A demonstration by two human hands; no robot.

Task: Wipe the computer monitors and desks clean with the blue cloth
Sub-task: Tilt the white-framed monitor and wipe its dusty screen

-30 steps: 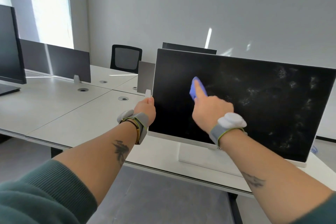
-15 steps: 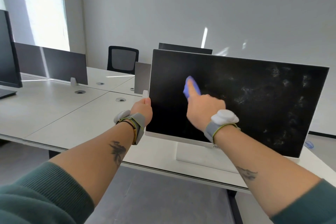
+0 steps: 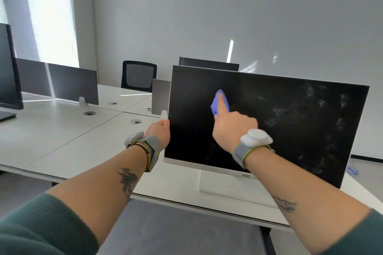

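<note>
The right hand pressed a small blue cloth against the smudged black white-framed monitor, whose left edge the left hand gripped.

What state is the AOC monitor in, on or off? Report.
Off, it seems: the AOC monitor shows a plain black screen, no image or glow, only pale smudges on its right side.

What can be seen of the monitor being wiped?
The monitor has a dark screen in a thin white frame marked AOC, on a white base. It stands on the white desk. Pale smudges dot its right half. The left hand grips its left edge; the right hand holds the blue cloth against it.
</note>
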